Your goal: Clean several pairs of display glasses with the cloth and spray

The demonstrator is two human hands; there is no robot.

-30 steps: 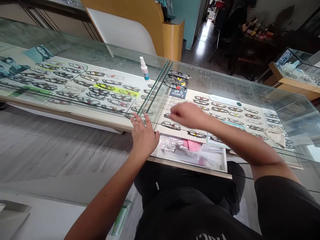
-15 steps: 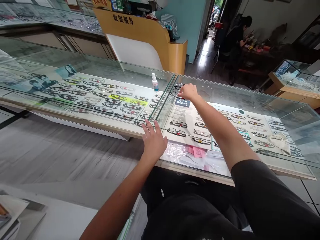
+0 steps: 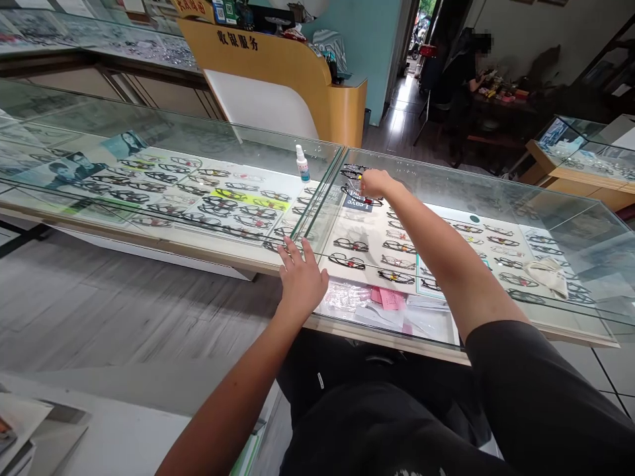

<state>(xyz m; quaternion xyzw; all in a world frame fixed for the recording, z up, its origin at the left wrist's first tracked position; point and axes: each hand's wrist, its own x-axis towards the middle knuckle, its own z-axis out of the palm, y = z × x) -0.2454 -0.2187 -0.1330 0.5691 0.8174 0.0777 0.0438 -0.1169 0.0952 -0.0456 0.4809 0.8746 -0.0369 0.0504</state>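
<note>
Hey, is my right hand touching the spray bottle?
Apart. The head view shows a clear gap, with the glass seam between your right hand and the bottle.

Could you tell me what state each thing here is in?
Left grip: open, fingers spread at display case edge
Right grip: fingers bent at eyeglasses; hold unclear
Other eyeglasses: laid in rows
Spray bottle: upright
Drawer: pulled open
Cloth: crumpled
Background person: seated

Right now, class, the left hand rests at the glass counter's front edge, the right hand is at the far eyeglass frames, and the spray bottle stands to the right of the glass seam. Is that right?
Not quite: the spray bottle stands to the left of the glass seam, as the head view shows. The left hand and right hand are as stated.
</note>
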